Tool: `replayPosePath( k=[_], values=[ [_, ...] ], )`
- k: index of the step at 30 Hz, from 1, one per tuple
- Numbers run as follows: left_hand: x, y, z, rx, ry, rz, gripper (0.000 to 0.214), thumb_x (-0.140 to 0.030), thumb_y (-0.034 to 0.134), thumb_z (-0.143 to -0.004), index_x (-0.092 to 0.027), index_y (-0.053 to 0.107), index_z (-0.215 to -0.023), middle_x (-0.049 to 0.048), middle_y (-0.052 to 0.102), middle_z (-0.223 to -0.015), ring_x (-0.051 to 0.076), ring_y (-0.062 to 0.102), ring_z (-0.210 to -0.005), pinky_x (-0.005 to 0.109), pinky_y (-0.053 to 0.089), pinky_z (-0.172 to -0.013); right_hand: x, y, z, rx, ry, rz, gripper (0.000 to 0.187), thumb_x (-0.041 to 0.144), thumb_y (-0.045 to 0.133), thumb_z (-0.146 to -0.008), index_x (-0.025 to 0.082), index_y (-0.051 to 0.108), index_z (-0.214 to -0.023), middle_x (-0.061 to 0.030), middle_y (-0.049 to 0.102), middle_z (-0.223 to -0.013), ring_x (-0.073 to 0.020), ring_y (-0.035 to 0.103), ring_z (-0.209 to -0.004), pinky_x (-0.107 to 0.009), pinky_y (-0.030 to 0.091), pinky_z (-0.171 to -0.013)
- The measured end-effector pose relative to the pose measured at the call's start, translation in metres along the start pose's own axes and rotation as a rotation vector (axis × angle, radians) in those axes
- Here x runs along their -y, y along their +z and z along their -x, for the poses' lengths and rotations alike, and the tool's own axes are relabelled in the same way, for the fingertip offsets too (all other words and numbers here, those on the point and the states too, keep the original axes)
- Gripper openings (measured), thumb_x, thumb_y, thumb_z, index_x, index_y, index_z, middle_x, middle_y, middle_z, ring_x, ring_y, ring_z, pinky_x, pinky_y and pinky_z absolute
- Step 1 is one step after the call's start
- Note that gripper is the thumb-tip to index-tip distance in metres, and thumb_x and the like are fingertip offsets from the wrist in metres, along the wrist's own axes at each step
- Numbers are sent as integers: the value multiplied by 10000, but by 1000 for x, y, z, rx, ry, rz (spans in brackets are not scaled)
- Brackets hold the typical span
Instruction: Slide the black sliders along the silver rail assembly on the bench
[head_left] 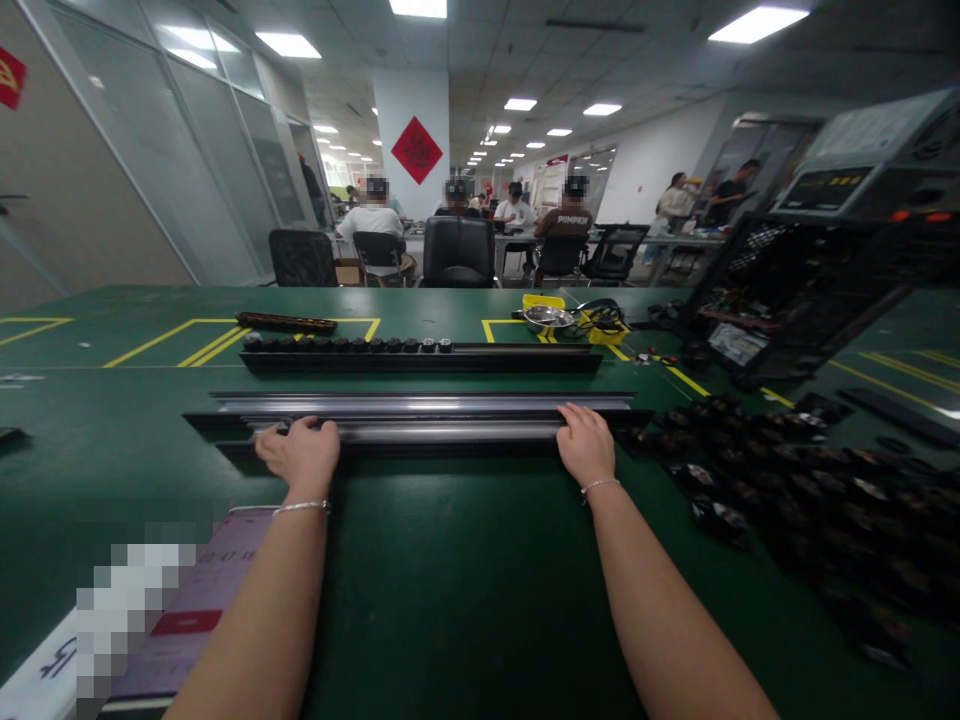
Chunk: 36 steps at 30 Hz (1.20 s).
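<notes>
Across the green table lies a pair of long, dark channel-shaped rails with shiny grey insides. My left hand (304, 452) grips the left end of the front rail (450, 432), thumb pointing right and fingers curled over it. Near the other end, my right hand (586, 442) has its fingers bent over the same rail, reaching toward the rear rail (420, 402). The fingertips are partly hidden. Farther back, a black rail (420, 362) carries a row of several small round black parts (360, 345), with two silver-topped ones at the right of the row.
A heap of small black parts (817, 480) spreads over the right side, below an opened machine casing (757, 290). A metal bowl (547, 317) and yellow tray sit behind. A dark strip (286, 322) lies back left; a phone (202, 600) lies front left. People sit beyond.
</notes>
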<state>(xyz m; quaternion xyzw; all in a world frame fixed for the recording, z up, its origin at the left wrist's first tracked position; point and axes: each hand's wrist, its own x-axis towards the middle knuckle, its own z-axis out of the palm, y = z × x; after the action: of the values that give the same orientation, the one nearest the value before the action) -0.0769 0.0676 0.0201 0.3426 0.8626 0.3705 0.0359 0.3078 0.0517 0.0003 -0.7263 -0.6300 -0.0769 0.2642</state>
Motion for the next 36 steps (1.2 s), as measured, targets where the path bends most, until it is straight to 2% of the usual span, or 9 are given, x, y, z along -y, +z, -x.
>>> replayPosePath(
  k=[18, 27, 36],
  values=[
    [1, 17, 7, -79, 70, -20, 406, -386, 487, -753, -192, 667, -1061, 169, 374, -1278, 347, 307, -1245, 483, 271, -1018, -2, 4, -1, -41, -27, 20, 448, 183, 370, -806, 159, 632, -1169, -72, 594, -1240, -245, 444, -1177, -393, 364, -1003],
    [2, 14, 14, -84, 142, -88, 337, -373, 514, -752, -192, 656, -998, 175, 376, -1257, 359, 327, -1223, 489, 285, -996, 0, 3, -1, -38, -10, 10, 445, 184, 370, -813, 161, 629, -1173, -65, 591, -1245, -244, 442, -1184, -395, 361, -1010],
    [-4, 10, 21, -116, 230, -146, 389, -313, 468, -804, -210, 549, -1171, 162, 503, -1137, 329, 429, -1150, 487, 336, -940, 0, 1, -1, -37, -15, 14, 442, 179, 372, -813, 161, 630, -1170, -61, 598, -1235, -240, 445, -1182, -388, 362, -1009]
  ],
)
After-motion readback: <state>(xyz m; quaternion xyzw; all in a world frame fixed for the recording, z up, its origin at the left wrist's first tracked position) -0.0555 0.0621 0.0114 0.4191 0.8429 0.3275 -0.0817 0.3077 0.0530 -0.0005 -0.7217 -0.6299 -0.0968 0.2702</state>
